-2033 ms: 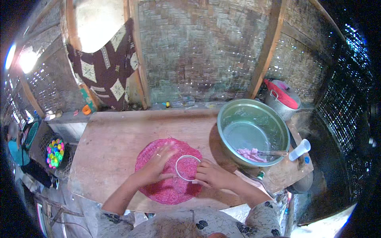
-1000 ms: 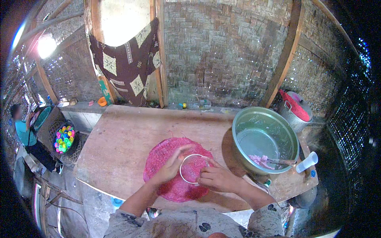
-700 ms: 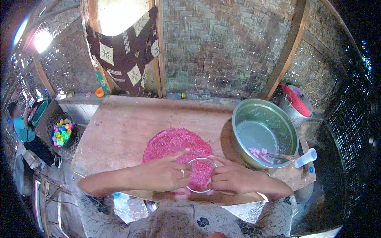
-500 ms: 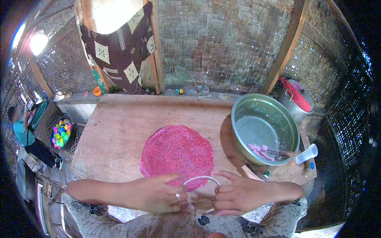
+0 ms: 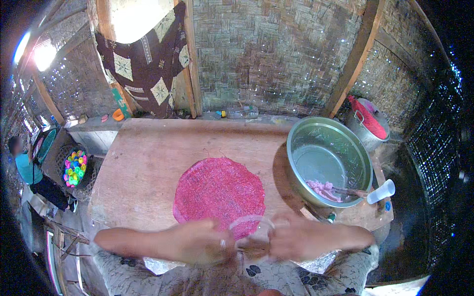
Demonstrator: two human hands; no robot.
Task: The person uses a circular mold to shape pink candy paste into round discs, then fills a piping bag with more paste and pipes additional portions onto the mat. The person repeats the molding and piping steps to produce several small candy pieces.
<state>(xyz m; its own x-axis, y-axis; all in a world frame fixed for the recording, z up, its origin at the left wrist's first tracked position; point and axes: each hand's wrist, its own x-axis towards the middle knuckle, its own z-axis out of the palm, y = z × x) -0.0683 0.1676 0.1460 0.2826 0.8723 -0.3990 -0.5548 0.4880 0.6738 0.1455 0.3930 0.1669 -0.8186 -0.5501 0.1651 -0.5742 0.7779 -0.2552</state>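
Note:
Near the front edge of the wooden table (image 5: 148,148), both my hands hold a thin whitish ring (image 5: 254,217) between them, and it is motion-blurred. My left hand (image 5: 205,241) is closed at the ring's left side, and it wears a finger ring. My right hand (image 5: 292,238) is closed at the right side. Both hands are smeared, so single fingers are hard to make out. Just beyond them a round pink-red mesh sheet (image 5: 219,192) lies flat on the table, its front edge partly behind the hands and ring.
A large green metal basin (image 5: 316,153) at right holds pink paste (image 5: 323,189) and a wooden stick. Beside it is a translucent cup (image 5: 381,191); behind stands a lidded metal pot (image 5: 368,126). At far left, another person (image 5: 27,167) is near a basket of colourful plastic pieces (image 5: 75,168).
Both hands and the ring have become blurred with quick motion, staying over the table's front edge. The ring's top edge has risen slightly. The mesh sheet and basin stay in place.

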